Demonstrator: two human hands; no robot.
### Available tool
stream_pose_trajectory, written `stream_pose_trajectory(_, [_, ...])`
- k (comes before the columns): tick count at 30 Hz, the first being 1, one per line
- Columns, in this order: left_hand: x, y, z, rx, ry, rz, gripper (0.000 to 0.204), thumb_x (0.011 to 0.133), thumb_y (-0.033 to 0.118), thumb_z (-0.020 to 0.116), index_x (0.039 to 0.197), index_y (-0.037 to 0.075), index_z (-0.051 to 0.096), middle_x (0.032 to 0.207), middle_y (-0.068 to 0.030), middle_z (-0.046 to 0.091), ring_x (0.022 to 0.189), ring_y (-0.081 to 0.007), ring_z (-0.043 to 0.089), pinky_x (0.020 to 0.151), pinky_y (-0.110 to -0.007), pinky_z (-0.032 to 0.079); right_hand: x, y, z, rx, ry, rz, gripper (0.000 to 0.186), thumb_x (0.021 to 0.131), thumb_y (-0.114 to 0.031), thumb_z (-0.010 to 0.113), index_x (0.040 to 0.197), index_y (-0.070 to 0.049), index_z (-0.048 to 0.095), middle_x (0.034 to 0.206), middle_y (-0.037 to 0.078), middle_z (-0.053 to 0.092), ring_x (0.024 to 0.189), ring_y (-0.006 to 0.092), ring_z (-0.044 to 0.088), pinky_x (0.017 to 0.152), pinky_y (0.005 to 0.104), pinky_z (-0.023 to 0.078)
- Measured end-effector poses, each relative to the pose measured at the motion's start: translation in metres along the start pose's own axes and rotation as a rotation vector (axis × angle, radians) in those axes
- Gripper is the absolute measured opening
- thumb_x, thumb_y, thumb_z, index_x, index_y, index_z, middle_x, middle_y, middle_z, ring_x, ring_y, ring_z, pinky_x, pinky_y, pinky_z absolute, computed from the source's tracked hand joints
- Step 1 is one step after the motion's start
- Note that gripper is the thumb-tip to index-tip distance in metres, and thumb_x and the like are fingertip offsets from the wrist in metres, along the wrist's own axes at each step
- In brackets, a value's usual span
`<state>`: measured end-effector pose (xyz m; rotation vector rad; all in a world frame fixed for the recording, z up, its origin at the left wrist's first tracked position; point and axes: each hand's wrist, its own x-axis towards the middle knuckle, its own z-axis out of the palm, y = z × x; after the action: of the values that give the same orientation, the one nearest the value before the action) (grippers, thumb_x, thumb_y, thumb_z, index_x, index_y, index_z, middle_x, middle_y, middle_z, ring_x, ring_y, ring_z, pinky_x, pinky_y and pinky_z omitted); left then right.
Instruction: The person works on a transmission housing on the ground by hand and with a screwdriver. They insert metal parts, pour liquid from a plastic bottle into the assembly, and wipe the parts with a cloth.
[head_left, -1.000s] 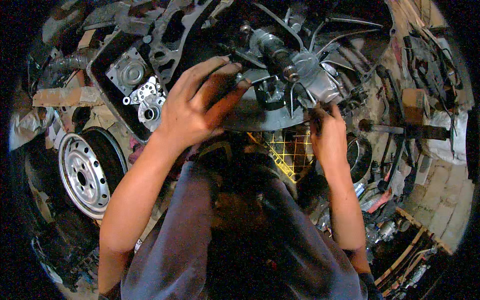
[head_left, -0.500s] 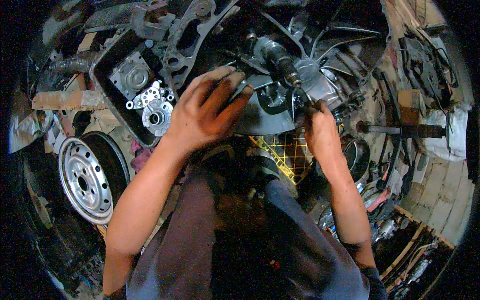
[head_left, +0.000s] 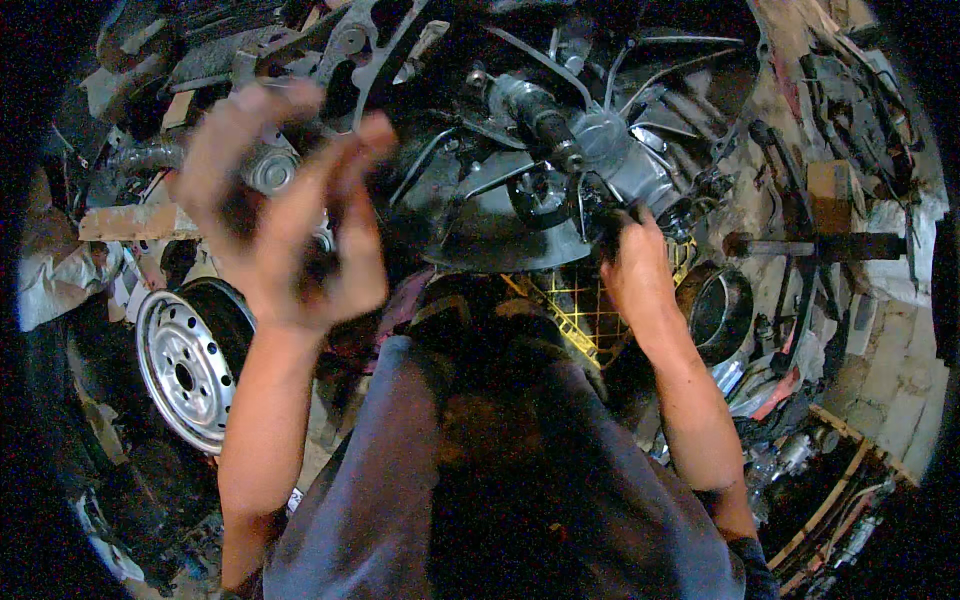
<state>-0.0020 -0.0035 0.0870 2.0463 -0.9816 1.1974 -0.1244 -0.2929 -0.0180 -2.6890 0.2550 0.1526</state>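
Observation:
My left hand (head_left: 280,225), blurred by motion, is raised with fingers apart over the dark tray of metal parts, partly hiding it and the round metal part (head_left: 272,172). I see nothing held in it. My right hand (head_left: 635,270) is closed on something dark at the lower right of a large dark metal assembly (head_left: 500,245); what it holds is hidden. The assembly has a shaft (head_left: 530,115) and several curved metal arms radiating from a shiny hub (head_left: 607,140).
A silver wheel rim (head_left: 180,370) leans at lower left, a cardboard strip (head_left: 120,222) above it. A yellow plastic crate (head_left: 570,320) is under the assembly. Bars and tools (head_left: 810,243), a cardboard box (head_left: 828,185) and wooden slats (head_left: 850,470) lie at the right.
My left hand has moved from the assembly leftward over the tray, its fingers spreading. My right hand has shifted a little left and stays closed at the assembly.

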Motion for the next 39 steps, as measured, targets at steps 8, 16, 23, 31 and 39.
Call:
stream_pose_trajectory(8, [0.023, -0.02, 0.026, 0.306, -0.049, -0.015, 0.045, 0.09, 0.022, 0.066, 0.13, 0.004, 0.055, 0.13, -0.0157, 0.056, 0.124, -0.0336, 0.047, 0.109, -0.044, 0.031, -0.007, -0.017, -0.022, -0.061, 0.17, -0.033, 0.044, 0.077, 0.0, 0.066, 0.12, 0.005, 0.058, 0.122, 0.038, 0.053, 0.111, 0.0512, 0.055, 0.099, 0.0503, 0.047])
stream_pose_trajectory(16, [0.015, -0.031, 0.038, 0.328, -0.015, -0.057, 0.038, 0.095, 0.027, 0.06, 0.124, 0.003, 0.062, 0.124, -0.016, 0.061, 0.124, -0.0354, 0.048, 0.108, -0.044, 0.032, -0.034, -0.007, 0.01, 0.204, 0.274, -0.124, 0.028, 0.084, -0.005, 0.063, 0.112, -0.004, 0.067, 0.101, 0.022, 0.067, 0.093, 0.043, 0.062, 0.083, 0.046, 0.049])
stream_pose_trajectory(23, [0.011, -0.03, 0.04, 0.356, 0.016, -0.057, 0.037, 0.095, 0.03, 0.061, 0.119, 0.003, 0.065, 0.123, -0.0173, 0.062, 0.122, -0.0333, 0.048, 0.107, -0.044, 0.033, 0.012, -0.04, 0.039, 0.304, 0.172, -0.051, 0.03, 0.081, -0.005, 0.063, 0.111, -0.007, 0.067, 0.099, 0.021, 0.065, 0.097, 0.0417, 0.059, 0.086, 0.0508, 0.046])
stream_pose_trajectory(31, [0.01, -0.032, 0.036, 0.354, 0.002, -0.06, 0.034, 0.094, 0.03, 0.062, 0.117, 0.005, 0.066, 0.119, -0.0156, 0.064, 0.119, -0.034, 0.049, 0.106, -0.044, 0.034, 0.013, -0.051, 0.076, 0.182, 0.248, -0.078, 0.046, 0.073, -0.005, 0.067, 0.118, -0.001, 0.06, 0.094, 0.025, 0.06, 0.089, 0.0437, 0.059, 0.079, 0.053, 0.048])
stream_pose_trajectory(39, [0.004, -0.034, 0.036, 0.355, 0.023, -0.124, 0.034, 0.093, 0.031, 0.064, 0.116, 0.006, 0.067, 0.116, -0.0158, 0.066, 0.119, -0.035, 0.05, 0.105, -0.044, 0.035, 0.008, -0.065, 0.061, 0.0, 0.133, 0.001, 0.046, 0.075, -0.002, 0.064, 0.121, -0.002, 0.061, 0.1, 0.025, 0.062, 0.087, 0.0414, 0.063, 0.077, 0.0488, 0.053])
